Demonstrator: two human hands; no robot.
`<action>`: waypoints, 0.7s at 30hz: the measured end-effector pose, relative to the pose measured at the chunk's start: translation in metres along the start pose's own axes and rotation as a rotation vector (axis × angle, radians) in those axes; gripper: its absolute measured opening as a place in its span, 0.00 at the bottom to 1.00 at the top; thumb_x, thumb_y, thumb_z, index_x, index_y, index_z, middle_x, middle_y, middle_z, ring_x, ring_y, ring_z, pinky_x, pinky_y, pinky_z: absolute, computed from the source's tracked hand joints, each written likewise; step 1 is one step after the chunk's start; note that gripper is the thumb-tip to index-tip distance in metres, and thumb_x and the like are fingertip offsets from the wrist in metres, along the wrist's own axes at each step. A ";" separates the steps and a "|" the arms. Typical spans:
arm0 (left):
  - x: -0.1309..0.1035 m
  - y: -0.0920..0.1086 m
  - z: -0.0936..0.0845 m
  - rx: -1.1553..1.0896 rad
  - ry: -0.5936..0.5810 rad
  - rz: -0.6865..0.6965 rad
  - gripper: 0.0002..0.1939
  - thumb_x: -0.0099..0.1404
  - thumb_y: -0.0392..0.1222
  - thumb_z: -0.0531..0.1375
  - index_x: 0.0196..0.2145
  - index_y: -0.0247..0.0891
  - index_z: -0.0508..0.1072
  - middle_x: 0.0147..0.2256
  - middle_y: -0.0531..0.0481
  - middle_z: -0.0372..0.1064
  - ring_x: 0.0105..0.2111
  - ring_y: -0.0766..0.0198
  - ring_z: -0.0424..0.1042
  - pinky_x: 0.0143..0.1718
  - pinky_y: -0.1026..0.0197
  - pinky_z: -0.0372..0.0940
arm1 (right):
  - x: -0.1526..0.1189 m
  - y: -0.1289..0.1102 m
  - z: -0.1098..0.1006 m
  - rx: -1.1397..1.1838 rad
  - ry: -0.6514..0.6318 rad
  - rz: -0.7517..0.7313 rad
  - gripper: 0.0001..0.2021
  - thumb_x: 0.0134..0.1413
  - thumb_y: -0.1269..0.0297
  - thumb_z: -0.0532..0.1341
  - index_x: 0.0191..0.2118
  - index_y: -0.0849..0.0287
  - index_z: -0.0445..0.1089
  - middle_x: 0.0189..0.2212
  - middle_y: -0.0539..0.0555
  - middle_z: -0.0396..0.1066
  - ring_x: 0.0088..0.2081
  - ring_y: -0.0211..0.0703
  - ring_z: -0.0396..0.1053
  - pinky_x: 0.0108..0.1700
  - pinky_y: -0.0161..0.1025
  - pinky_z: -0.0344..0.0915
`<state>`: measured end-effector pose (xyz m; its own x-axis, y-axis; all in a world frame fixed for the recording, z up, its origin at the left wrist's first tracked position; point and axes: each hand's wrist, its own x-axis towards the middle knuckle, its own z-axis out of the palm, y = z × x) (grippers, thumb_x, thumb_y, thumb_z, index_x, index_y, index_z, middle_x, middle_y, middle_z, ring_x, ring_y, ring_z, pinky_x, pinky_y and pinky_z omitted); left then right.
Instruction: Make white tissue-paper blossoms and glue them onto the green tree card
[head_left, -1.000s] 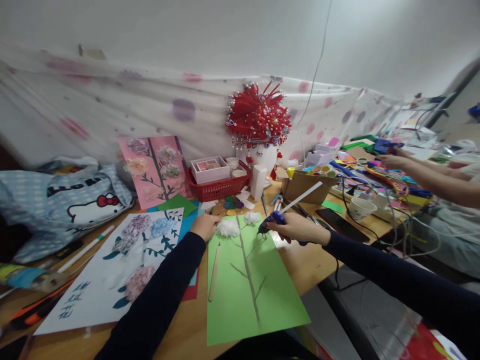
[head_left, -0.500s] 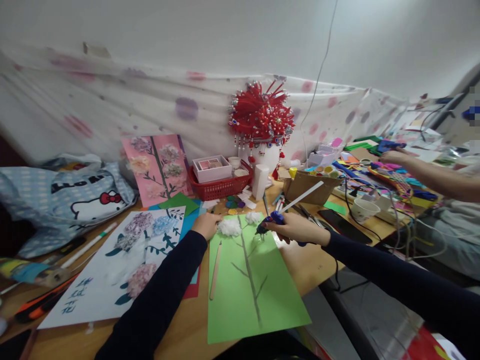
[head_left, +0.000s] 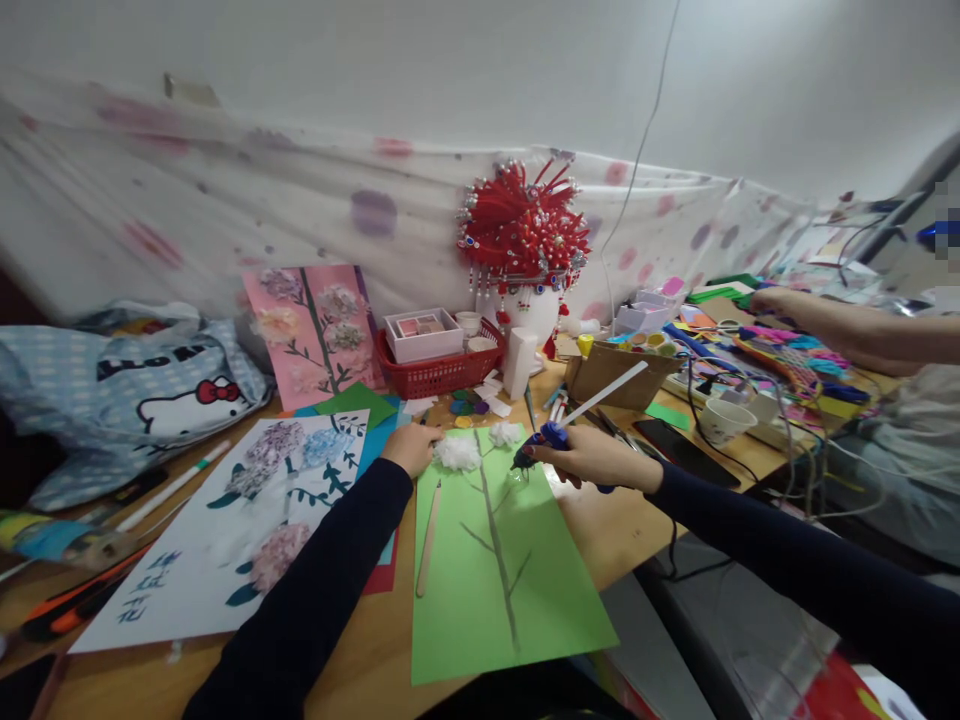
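A green sheet of paper with a drawn dark branch lies before me. My right hand grips a blue hot glue gun, a long white glue stick standing out of its back. Its dark nozzle points down at a shiny clear patch on the sheet's upper right. My left hand rests at the sheet's upper left edge, fingers stretched toward a white fluffy flower; its fingertips are partly hidden. A smaller white flower sits right of the stem. A thin wooden stick lies on the left side.
A white flower picture lies left, and a pink one leans behind. A red basket, a cardboard box, a black phone and a paper cup stand around. At right, another person's arm reaches over craft materials.
My hands and the glue gun hold nearly the same place over the green sheet. The other person's hand at right has shifted slightly, and the blue thing by it no longer shows.
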<state>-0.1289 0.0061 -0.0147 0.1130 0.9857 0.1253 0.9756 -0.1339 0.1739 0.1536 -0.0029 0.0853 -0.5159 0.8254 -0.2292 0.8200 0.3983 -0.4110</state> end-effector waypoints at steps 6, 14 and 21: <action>0.000 0.000 0.000 -0.008 -0.004 -0.007 0.20 0.59 0.34 0.52 0.45 0.43 0.76 0.44 0.48 0.75 0.45 0.57 0.72 0.48 0.60 0.63 | 0.003 0.001 0.003 -0.116 0.027 0.038 0.30 0.55 0.38 0.46 0.23 0.61 0.68 0.18 0.53 0.69 0.20 0.36 0.65 0.25 0.33 0.59; -0.001 0.001 -0.002 -0.002 -0.004 -0.006 0.19 0.60 0.34 0.52 0.45 0.43 0.76 0.44 0.48 0.75 0.45 0.57 0.72 0.49 0.61 0.63 | 0.006 0.005 0.003 -0.111 0.038 0.022 0.29 0.55 0.39 0.47 0.27 0.61 0.69 0.18 0.52 0.68 0.19 0.36 0.64 0.23 0.33 0.57; -0.001 0.002 -0.004 0.005 -0.009 0.006 0.19 0.61 0.34 0.51 0.45 0.43 0.76 0.44 0.47 0.75 0.44 0.56 0.72 0.48 0.58 0.63 | 0.008 0.002 0.007 -0.207 0.071 0.023 0.28 0.55 0.39 0.47 0.26 0.60 0.68 0.16 0.52 0.66 0.18 0.36 0.63 0.22 0.33 0.55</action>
<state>-0.1275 0.0041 -0.0107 0.1207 0.9857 0.1172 0.9759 -0.1395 0.1680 0.1493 0.0015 0.0767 -0.4835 0.8585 -0.1709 0.8686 0.4464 -0.2150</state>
